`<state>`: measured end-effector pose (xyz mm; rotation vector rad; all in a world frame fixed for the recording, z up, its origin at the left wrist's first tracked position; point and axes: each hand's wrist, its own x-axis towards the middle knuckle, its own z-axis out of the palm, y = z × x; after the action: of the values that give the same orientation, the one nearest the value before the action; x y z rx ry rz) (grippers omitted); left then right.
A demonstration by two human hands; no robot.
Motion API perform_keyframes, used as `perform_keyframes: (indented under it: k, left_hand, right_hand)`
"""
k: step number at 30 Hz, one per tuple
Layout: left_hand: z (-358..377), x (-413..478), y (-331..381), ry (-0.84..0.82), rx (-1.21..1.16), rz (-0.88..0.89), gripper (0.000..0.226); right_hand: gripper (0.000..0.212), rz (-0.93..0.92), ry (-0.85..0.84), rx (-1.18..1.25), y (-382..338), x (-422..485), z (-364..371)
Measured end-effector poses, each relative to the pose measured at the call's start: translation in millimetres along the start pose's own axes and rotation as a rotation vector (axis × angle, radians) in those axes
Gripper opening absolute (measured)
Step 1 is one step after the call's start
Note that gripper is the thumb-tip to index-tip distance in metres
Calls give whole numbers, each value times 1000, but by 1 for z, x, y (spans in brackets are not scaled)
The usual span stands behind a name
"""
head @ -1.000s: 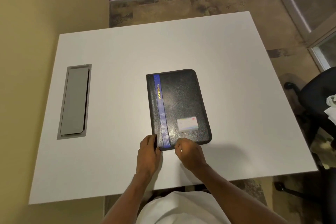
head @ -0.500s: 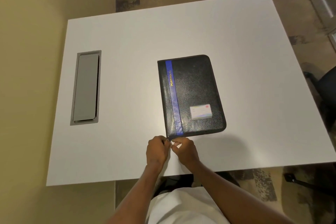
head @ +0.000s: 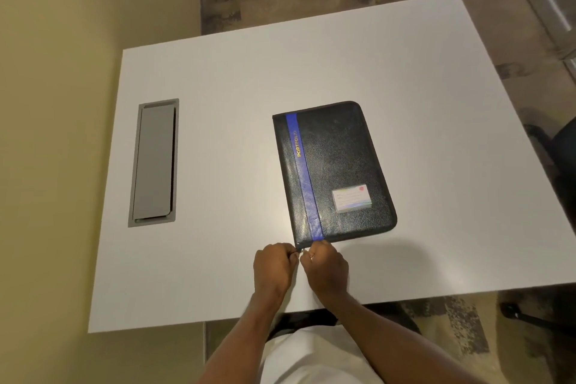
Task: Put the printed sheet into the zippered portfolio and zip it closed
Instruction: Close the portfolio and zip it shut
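Note:
A black zippered portfolio [head: 336, 171] with a blue stripe and gold lettering lies closed and flat on the white table [head: 218, 87]. A small card sits in a window on its cover. Both hands meet at its near left corner. My left hand [head: 274, 268] and my right hand [head: 327, 268] have fingers pinched together around the small metal zipper pull [head: 300, 251] at that corner. No printed sheet is visible anywhere on the table.
A grey rectangular cable hatch [head: 154, 162] is set into the table's left side. A tan wall runs along the left. A black office chair [head: 558, 165] stands off the table's right edge, above patterned carpet.
Both hands have drawn in from the portfolio's near edge to its near left corner and pinched together there. The view has shifted, so the portfolio sits further right.

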<state>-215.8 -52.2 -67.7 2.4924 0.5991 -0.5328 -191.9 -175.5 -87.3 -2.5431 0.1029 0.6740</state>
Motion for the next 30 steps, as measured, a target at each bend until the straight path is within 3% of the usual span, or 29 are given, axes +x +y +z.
perform_keyframes:
  k: [5,13,16,19,21,25,30]
  left_hand:
    - [-1,1,0,16,182,83,25]
    - [-6,7,-11,-9,323,110,21]
    - [-7,7,-9,-31,353,103,19]
    - [-3,3,-3,74,350,206,17]
    - [2,2,11,129,311,364,40]
    - [22,19,62,12,359,749,84]
    - [46,60,129,-107,567,908,118]
  right_hand:
    - [9,15,151,-126,10,-2,-5]
    - [9,131,312,-85,86,17,-42]
    - [10,244,370,24,110,26,-53]
    - [10,243,364,126,122,31,-59]
    - [11,206,338,148,124,33,-62]
    - [14,127,328,171,133,33,-67]
    - [15,36,263,178,143,38,-70]
